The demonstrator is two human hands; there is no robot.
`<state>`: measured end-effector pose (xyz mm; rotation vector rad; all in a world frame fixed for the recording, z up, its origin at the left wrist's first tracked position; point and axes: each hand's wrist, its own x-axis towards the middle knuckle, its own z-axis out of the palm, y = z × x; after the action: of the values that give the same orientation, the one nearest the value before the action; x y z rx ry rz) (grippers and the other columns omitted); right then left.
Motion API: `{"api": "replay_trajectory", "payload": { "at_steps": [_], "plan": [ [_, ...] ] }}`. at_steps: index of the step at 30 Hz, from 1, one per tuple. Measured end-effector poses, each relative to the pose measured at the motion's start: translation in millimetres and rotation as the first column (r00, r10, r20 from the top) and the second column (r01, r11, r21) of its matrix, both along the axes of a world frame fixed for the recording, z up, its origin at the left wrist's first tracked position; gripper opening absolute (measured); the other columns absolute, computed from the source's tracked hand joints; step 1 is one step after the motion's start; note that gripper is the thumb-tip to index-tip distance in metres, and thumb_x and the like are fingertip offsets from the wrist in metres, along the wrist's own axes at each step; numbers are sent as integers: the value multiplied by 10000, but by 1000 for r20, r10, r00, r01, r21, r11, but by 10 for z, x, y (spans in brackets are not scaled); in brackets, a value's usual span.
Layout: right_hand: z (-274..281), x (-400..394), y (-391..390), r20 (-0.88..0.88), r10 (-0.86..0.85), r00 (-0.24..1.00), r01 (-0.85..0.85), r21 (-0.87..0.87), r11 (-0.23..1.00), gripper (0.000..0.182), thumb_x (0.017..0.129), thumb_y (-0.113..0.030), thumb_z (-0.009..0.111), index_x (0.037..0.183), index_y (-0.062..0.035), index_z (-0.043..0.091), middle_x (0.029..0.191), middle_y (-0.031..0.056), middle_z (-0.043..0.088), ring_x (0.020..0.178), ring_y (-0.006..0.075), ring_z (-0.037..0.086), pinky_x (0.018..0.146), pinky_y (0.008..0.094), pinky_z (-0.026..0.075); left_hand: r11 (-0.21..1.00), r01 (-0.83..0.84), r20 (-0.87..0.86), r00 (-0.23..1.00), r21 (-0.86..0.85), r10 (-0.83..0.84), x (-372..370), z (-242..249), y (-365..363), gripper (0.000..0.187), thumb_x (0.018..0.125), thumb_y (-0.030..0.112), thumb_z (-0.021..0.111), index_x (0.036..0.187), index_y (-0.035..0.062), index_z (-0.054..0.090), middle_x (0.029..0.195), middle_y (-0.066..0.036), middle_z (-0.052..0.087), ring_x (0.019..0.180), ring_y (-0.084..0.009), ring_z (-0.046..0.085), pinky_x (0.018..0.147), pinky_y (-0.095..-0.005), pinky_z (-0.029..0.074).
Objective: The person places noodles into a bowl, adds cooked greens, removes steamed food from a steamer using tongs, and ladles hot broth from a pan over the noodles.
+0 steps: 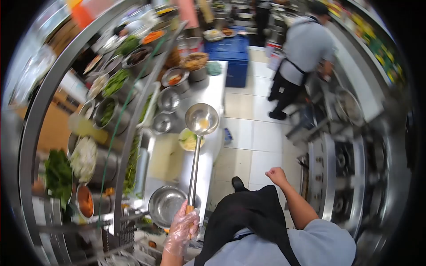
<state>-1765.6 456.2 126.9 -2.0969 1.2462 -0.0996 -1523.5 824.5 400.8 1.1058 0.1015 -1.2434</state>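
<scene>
My left hand [181, 227], in a clear plastic glove, is wrapped round the wooden grip of a long-handled metal ladle [202, 119]. A little yellowish stuff lies in the ladle's bowl, which is held out over the steel counter [205, 177]. Partly under the ladle sits a small round dish [188, 141] with pale and green food. An empty metal bowl [167, 206] stands just beyond my left hand. My right hand [277, 176] is bare, with its fingers curled, out over the floor; whether it holds anything small cannot be seen.
Shelves at left hold containers of chopped onion [83, 159], leafy greens [58, 176] and orange food [84, 200]. Ahead stands a blue bin [230, 57]. A co-worker [306, 51] works at the right-hand counter. Stove burners [342, 159] line the right side.
</scene>
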Motion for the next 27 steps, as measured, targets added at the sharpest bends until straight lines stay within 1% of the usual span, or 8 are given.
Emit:
{"api": "replay_trajectory", "payload": {
  "at_steps": [8, 9, 11, 14, 15, 21, 25, 27],
  "plan": [
    [-928, -3057, 2323, -365, -615, 699, 713, 289, 639, 180, 736, -253, 707, 742, -76, 739, 701, 85, 706, 629, 207, 656, 617, 364, 526, 802, 585, 46, 804, 117, -593, -307, -166, -419, 645, 917, 96, 589, 1473, 54, 265, 699, -42, 500, 427, -108, 441, 366, -258, 369],
    [-1011, -3334, 2700, -359, -710, 606, 796, 273, 541, 180, 736, -253, 707, 742, -76, 739, 701, 85, 706, 629, 207, 656, 617, 364, 526, 766, 629, 10, 772, 131, -636, -474, -126, -558, 335, 899, 92, 565, 1205, 106, 430, 645, -26, 490, 386, -108, 422, 323, -247, 364],
    [-1243, -3770, 3470, -302, -799, 520, 845, 316, 431, 213, 700, -258, 683, 772, -69, 753, 751, 146, 713, 753, 299, 698, 695, 402, 547, 614, 786, -5, 616, 74, -788, -818, -177, -798, 262, 907, 101, 562, 1135, 125, 435, 664, -26, 484, 388, -102, 421, 307, -247, 380],
    [-1364, -4034, 4344, -416, -908, -41, 904, 372, -211, 145, 762, -206, 686, 742, -67, 721, 680, 66, 680, 565, 189, 591, 484, 361, 460, 421, 900, 12, 423, 108, -906, -1516, -130, -1110, 196, 927, 125, 562, 1084, 124, 445, 681, -21, 474, 391, -88, 391, 303, -225, 367],
    [-1343, -4067, 4590, -401, -912, -92, 867, 419, -271, 145, 764, -203, 679, 725, -67, 712, 658, 67, 661, 545, 189, 574, 458, 362, 441, 380, 923, -72, 384, 61, -921, -1732, -229, -1240, 268, 946, 125, 551, 1185, 88, 435, 698, -30, 478, 409, -100, 413, 328, -237, 363],
    [-1163, -3914, 5785, -270, -914, -302, 662, 631, -405, 278, 863, -193, 478, 744, 19, 613, 624, 141, 567, 453, 227, 495, 403, 394, 378, 10, 912, -318, -133, -411, -939, -3517, -521, -1749, 94, 997, 166, 501, 961, 97, 449, 710, -35, 480, 432, -81, 404, 317, -217, 318],
    [-1500, -3921, 6630, -235, -873, -427, 564, 685, -461, 303, 849, -285, 590, 753, 0, 629, 679, 121, 614, 510, 222, 561, 422, 341, 419, -150, 986, -41, -153, -70, -987, -5003, -516, -1679, 91, 962, 133, 546, 962, 112, 457, 638, 6, 452, 413, -89, 382, 327, -218, 308],
    [-1821, -3916, 7119, -172, -934, -314, 706, 616, -350, 256, 864, -189, 484, 696, -23, 580, 628, 135, 541, 462, 225, 472, 413, 413, 353, -218, 976, 88, -219, 18, -972, -5674, -574, -1519, 107, 936, 123, 566, 989, 111, 474, 636, 7, 462, 417, -95, 401, 335, -231, 324]
  ]
}}
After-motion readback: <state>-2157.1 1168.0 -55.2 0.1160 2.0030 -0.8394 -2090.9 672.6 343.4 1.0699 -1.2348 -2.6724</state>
